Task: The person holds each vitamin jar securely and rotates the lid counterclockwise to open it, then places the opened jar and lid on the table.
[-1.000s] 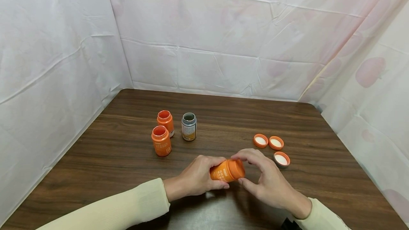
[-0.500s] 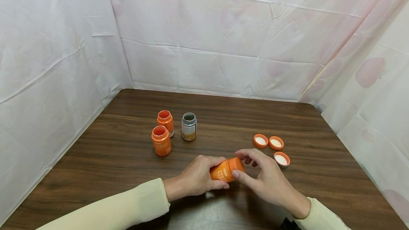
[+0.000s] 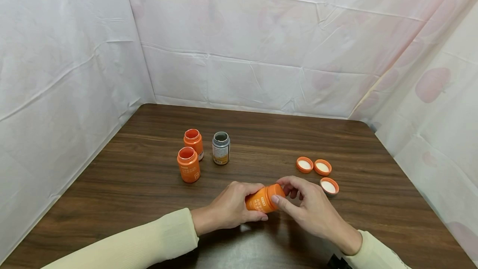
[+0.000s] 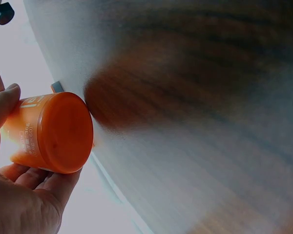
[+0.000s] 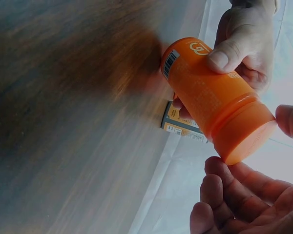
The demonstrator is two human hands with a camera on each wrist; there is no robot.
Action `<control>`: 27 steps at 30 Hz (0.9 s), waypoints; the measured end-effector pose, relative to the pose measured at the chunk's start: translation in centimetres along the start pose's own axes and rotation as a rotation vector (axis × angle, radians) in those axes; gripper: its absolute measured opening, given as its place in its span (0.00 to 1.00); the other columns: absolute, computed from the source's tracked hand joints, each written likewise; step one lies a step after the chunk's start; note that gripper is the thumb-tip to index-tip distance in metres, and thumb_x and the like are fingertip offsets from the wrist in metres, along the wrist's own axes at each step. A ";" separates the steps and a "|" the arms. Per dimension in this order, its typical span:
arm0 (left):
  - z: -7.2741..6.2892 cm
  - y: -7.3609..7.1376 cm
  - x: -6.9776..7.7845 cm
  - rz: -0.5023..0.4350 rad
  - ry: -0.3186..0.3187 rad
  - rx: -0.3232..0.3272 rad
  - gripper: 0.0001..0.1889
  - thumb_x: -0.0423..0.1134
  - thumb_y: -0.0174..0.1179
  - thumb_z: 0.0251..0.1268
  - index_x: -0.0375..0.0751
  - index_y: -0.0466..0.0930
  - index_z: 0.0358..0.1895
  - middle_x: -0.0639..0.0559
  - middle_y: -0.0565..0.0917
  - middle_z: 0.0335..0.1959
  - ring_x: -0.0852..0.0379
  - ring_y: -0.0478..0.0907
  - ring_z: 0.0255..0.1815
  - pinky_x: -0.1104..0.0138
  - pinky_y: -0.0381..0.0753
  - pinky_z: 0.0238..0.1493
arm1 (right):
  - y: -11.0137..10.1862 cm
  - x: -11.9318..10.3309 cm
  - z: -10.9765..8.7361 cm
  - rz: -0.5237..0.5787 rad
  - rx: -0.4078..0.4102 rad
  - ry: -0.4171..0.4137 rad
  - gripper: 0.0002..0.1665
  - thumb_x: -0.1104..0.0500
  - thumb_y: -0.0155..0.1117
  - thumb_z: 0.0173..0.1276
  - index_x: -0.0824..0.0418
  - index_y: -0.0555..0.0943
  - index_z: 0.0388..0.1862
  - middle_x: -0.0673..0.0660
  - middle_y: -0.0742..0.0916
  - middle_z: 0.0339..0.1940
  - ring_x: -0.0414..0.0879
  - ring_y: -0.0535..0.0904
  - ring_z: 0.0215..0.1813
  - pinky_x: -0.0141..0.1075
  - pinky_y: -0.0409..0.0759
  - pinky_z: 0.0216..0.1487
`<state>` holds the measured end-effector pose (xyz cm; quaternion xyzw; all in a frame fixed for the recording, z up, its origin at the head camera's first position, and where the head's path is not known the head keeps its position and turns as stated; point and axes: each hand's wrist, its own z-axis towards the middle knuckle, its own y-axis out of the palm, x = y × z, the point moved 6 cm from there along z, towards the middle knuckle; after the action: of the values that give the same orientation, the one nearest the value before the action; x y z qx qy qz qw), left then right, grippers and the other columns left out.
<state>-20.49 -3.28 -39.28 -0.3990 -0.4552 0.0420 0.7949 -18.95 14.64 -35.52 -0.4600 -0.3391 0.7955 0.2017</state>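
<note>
My left hand (image 3: 233, 204) grips an orange plastic bottle (image 3: 259, 201) by its body, thumb on the near side. The bottle is tilted, its capped end to the right; the left wrist view shows its rounded base (image 4: 66, 131). An orange screw cap (image 3: 276, 194) sits on the bottle's neck. My right hand (image 3: 313, 209) pinches this cap between thumb and fingers. In the right wrist view the thumb (image 5: 290, 122) touches one edge of the cap and a fingertip (image 5: 217, 166) the opposite edge. The other right fingers lie curled beside it.
Two uncapped orange bottles (image 3: 189, 168) stand on the left of the wooden table (image 3: 261, 136). An uncapped grey bottle (image 3: 221, 149) is next to them. Two orange caps (image 3: 304, 165) and a dark-sided cap (image 3: 329, 187) lie upturned at right. Pale cloth (image 3: 254, 32) hangs behind.
My right thumb has shifted up along the cap's near side, and its fingers have moved round to the far right of the cap. The left hand and its bottle have stayed put.
</note>
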 end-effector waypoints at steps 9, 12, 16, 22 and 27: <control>0.0 0.0 0.1 -0.001 -0.003 -0.006 0.21 0.43 0.80 0.53 0.55 0.84 0.51 0.67 0.83 0.35 0.69 0.78 0.32 0.75 0.77 0.36 | -0.1 -0.1 0.0 0.001 0.002 -0.032 0.15 0.48 0.76 0.66 0.47 0.84 0.49 0.38 0.84 0.35 0.39 0.78 0.37 0.35 0.76 0.38; 0.0 0.0 0.1 0.002 -0.003 -0.008 0.22 0.43 0.80 0.53 0.55 0.84 0.51 0.67 0.83 0.35 0.69 0.78 0.32 0.74 0.77 0.36 | -0.2 -0.2 -0.1 0.000 0.002 -0.051 0.16 0.49 0.76 0.66 0.47 0.84 0.50 0.37 0.84 0.36 0.38 0.78 0.38 0.35 0.76 0.39; 0.0 0.0 0.1 0.006 -0.001 -0.007 0.22 0.43 0.80 0.53 0.55 0.84 0.52 0.67 0.83 0.35 0.69 0.78 0.32 0.74 0.77 0.36 | -0.2 -0.4 -0.1 0.002 0.004 -0.085 0.17 0.50 0.76 0.65 0.47 0.84 0.52 0.37 0.84 0.38 0.39 0.79 0.39 0.36 0.77 0.40; 0.0 0.0 0.0 0.007 -0.002 -0.003 0.22 0.43 0.80 0.53 0.55 0.84 0.52 0.67 0.83 0.35 0.69 0.78 0.33 0.74 0.77 0.37 | -0.2 -0.6 -0.2 0.005 0.007 -0.146 0.21 0.54 0.78 0.63 0.50 0.83 0.54 0.37 0.83 0.41 0.37 0.79 0.42 0.38 0.79 0.42; -0.1 0.0 0.0 0.004 -0.001 -0.008 0.23 0.43 0.80 0.53 0.55 0.84 0.53 0.67 0.84 0.37 0.69 0.78 0.33 0.74 0.77 0.38 | -0.4 -0.8 -0.2 0.010 0.008 -0.192 0.24 0.55 0.79 0.61 0.50 0.83 0.56 0.37 0.83 0.44 0.39 0.80 0.44 0.38 0.79 0.44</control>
<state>-20.44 -3.34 -39.25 -0.4033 -0.4549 0.0419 0.7929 -18.35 14.43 -34.83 -0.3825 -0.3512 0.8382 0.1663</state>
